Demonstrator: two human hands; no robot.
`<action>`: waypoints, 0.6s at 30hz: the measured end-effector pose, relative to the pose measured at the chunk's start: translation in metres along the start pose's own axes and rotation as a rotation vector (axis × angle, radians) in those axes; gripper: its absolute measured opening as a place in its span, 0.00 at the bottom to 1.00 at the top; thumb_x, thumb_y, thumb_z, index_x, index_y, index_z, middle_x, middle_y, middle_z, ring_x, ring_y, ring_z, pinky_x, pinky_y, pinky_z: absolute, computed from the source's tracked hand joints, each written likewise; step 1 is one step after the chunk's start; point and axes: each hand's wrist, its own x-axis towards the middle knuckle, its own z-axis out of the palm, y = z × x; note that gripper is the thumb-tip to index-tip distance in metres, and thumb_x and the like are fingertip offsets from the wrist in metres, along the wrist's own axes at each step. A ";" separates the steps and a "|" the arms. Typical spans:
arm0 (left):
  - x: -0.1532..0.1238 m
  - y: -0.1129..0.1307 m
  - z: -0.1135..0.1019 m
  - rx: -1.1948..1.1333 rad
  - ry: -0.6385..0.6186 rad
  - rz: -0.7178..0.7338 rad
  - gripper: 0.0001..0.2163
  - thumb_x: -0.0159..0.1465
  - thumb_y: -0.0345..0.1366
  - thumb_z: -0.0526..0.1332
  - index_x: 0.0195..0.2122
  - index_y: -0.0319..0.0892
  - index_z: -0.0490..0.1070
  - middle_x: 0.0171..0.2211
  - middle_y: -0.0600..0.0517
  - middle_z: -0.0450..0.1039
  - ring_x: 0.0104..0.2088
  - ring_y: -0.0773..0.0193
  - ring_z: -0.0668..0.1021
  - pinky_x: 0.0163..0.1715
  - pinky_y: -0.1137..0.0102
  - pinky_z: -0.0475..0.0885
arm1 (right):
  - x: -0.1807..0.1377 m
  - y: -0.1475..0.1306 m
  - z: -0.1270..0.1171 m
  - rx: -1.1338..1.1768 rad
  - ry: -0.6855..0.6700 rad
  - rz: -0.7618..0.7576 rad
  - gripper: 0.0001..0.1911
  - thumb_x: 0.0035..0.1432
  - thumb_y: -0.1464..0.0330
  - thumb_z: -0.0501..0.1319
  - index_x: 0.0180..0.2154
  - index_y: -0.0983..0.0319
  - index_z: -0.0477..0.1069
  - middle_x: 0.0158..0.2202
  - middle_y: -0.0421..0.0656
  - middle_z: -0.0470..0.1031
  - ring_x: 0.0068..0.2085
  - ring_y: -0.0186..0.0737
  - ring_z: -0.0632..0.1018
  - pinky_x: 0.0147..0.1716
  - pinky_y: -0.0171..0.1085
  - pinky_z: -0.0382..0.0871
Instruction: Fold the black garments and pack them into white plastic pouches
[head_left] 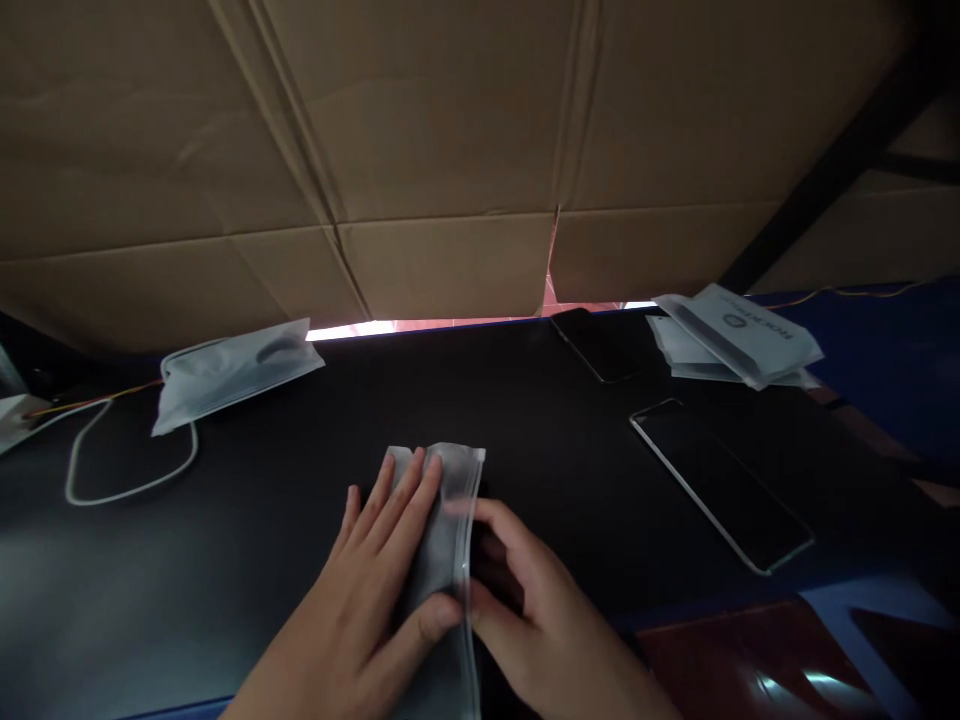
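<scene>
A frosted translucent zip bag [442, 560] lies on the black table in front of me, its zip edge along the right side. My left hand [367, 580] rests flat on the bag, fingers stretched out and slightly spread, thumb toward the zip edge. With curled fingers, my right hand [525, 600] is at that zip edge; the index fingertip is over the bag, a little blurred, and the thumb is against the edge lower down. The other right fingers are partly hidden. The bag's contents cannot be made out.
Another frosted bag [240, 370] and a white cable loop [135, 495] lie at left. On the right are a phone-shaped dark slab [596, 345], a larger one with a light rim [720, 485] and several printed frosted bags [742, 335]. Cardboard [442, 150] stands behind the black table [300, 440].
</scene>
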 end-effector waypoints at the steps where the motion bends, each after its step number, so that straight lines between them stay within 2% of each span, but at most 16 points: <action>1: 0.000 -0.001 0.004 0.021 -0.008 -0.001 0.40 0.78 0.59 0.52 0.82 0.53 0.33 0.80 0.41 0.52 0.78 0.34 0.57 0.66 0.26 0.63 | -0.001 0.003 -0.004 -0.010 -0.012 0.019 0.26 0.73 0.72 0.62 0.68 0.48 0.69 0.61 0.46 0.81 0.58 0.46 0.85 0.56 0.45 0.83; 3: 0.001 0.000 0.012 0.065 -0.013 -0.014 0.44 0.75 0.63 0.54 0.82 0.51 0.32 0.80 0.39 0.52 0.78 0.31 0.56 0.64 0.24 0.63 | -0.001 0.009 -0.013 -0.023 0.010 0.040 0.20 0.74 0.71 0.61 0.63 0.50 0.74 0.61 0.46 0.81 0.59 0.46 0.84 0.58 0.46 0.82; 4: 0.001 0.001 0.014 0.081 -0.018 -0.020 0.46 0.74 0.64 0.55 0.82 0.51 0.32 0.80 0.39 0.52 0.78 0.30 0.56 0.64 0.24 0.64 | 0.000 0.013 -0.016 -0.021 0.063 0.041 0.16 0.74 0.69 0.61 0.58 0.51 0.77 0.60 0.46 0.81 0.57 0.46 0.85 0.56 0.46 0.83; 7: 0.004 0.005 0.017 0.089 -0.035 -0.027 0.49 0.72 0.66 0.58 0.82 0.51 0.32 0.80 0.39 0.52 0.78 0.30 0.55 0.65 0.24 0.64 | 0.004 0.022 -0.023 -0.002 0.268 0.057 0.09 0.73 0.65 0.62 0.51 0.55 0.79 0.57 0.48 0.80 0.48 0.45 0.87 0.41 0.40 0.87; 9: 0.005 0.005 0.017 0.065 -0.038 -0.019 0.49 0.72 0.66 0.58 0.82 0.51 0.32 0.80 0.39 0.53 0.78 0.31 0.56 0.65 0.24 0.63 | 0.005 0.021 -0.025 -0.038 0.300 0.108 0.09 0.70 0.65 0.64 0.50 0.56 0.78 0.53 0.47 0.81 0.43 0.44 0.86 0.36 0.38 0.85; 11: 0.005 0.004 0.017 0.036 -0.002 -0.018 0.46 0.74 0.63 0.57 0.82 0.50 0.33 0.79 0.39 0.53 0.78 0.33 0.57 0.66 0.25 0.62 | 0.005 0.016 -0.025 -0.081 0.210 0.165 0.10 0.69 0.66 0.66 0.51 0.55 0.78 0.48 0.46 0.83 0.43 0.44 0.86 0.39 0.40 0.85; 13: 0.005 0.003 0.019 0.029 0.059 -0.037 0.43 0.76 0.59 0.55 0.82 0.50 0.34 0.79 0.39 0.54 0.78 0.34 0.58 0.66 0.26 0.63 | 0.004 0.008 -0.024 -0.054 0.089 0.227 0.11 0.70 0.65 0.65 0.52 0.54 0.79 0.49 0.45 0.84 0.46 0.45 0.86 0.45 0.42 0.84; 16: 0.003 0.005 0.020 0.037 0.127 -0.067 0.37 0.79 0.53 0.52 0.82 0.48 0.36 0.79 0.39 0.56 0.78 0.36 0.59 0.65 0.27 0.63 | 0.003 -0.004 -0.017 0.170 -0.018 0.287 0.14 0.71 0.65 0.65 0.56 0.54 0.79 0.54 0.45 0.83 0.53 0.45 0.85 0.55 0.44 0.80; 18: 0.001 0.010 0.018 0.017 0.131 -0.061 0.35 0.80 0.52 0.49 0.82 0.48 0.37 0.79 0.39 0.55 0.78 0.38 0.58 0.66 0.29 0.63 | 0.003 -0.010 -0.010 0.336 -0.047 0.270 0.16 0.69 0.67 0.66 0.57 0.55 0.79 0.54 0.46 0.84 0.54 0.47 0.85 0.58 0.46 0.79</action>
